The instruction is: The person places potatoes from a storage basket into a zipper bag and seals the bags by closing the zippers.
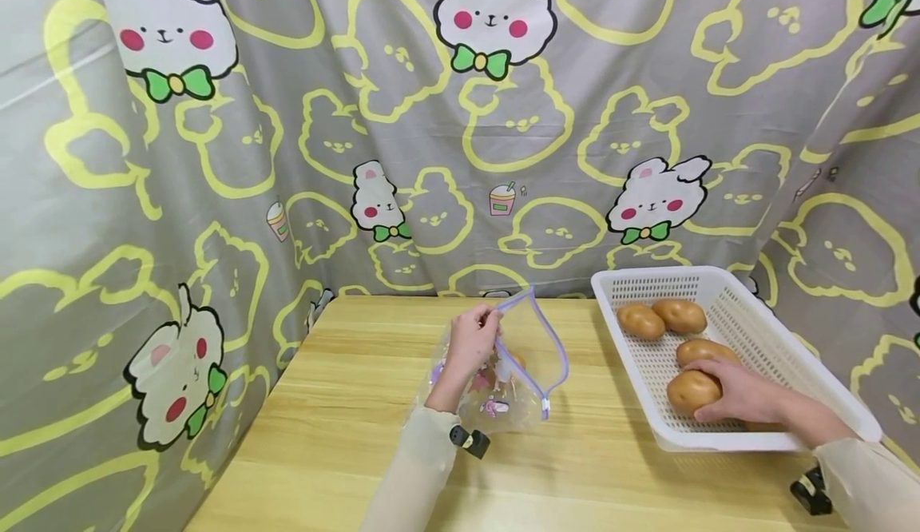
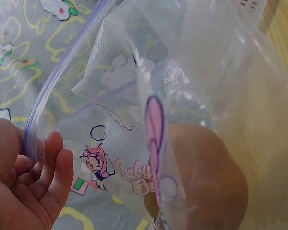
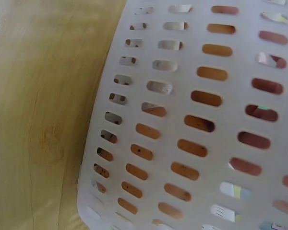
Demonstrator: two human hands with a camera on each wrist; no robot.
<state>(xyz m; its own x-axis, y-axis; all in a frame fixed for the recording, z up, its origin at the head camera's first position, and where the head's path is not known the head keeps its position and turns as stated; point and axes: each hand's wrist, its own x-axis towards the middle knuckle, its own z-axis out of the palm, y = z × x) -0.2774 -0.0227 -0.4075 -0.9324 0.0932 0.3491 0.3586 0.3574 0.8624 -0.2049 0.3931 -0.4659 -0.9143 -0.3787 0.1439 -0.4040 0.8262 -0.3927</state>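
Note:
My left hand pinches the purple zip edge of a clear zip bag printed with pink cartoon figures. The bag's mouth gapes toward the right, its slider hanging at the near corner. Through the film in the left wrist view shows a brown potato inside the bag. My right hand reaches into a white plastic basket, fingers and thumb around a potato. Another potato lies just beyond that hand. In the right wrist view the slotted basket wall hides most of the hand.
Two more potatoes lie at the far left of the basket. Both bag and basket stand on a light wooden table. A grey cartoon-print curtain hangs behind the table and along its sides.

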